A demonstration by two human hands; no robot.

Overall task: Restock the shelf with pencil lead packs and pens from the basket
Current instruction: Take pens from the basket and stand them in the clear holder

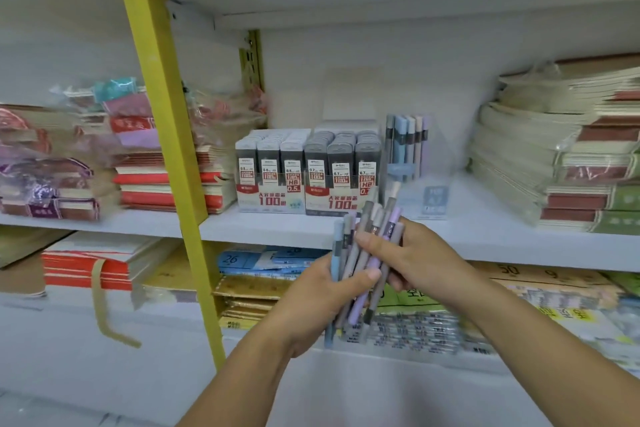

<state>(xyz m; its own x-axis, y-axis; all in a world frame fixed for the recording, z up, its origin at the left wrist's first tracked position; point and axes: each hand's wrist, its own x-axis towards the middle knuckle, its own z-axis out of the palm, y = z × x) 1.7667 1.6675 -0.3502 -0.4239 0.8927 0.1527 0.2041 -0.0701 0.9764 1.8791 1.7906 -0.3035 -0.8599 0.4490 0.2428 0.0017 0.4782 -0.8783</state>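
We were at the pen step of the restock. A bundle of pens (360, 258) sat low in the centre of the frame, grasped by both hands. Our left hand (318, 295) wrapped the lower barrels with its thumb pressed across the front. Our right hand (420, 258) curled round the upper part from the right, seemingly squaring the bunch. The pens were slim, matt cylinders in muted blue, grey, beige and lilac, their tips fanned unevenly.

In the middle of the frame the pencil lead packs (304, 166) stood in two printed card trays on the white shelf (485, 236), and their rows looked full. They were narrow rectangular cases of smoky plastic with red-and-white labels. Just to their right a clear display box (431, 199) held a few upright pens (403, 139) in the same colours, with room beside them.

We judged that the next move called for evening the tips, then lifting the bundle up and rightward into that clear box without nudging the lead trays beside it. Smooth barrels probably slide on each other, so a firm grasp mattered. The basket was out of view.
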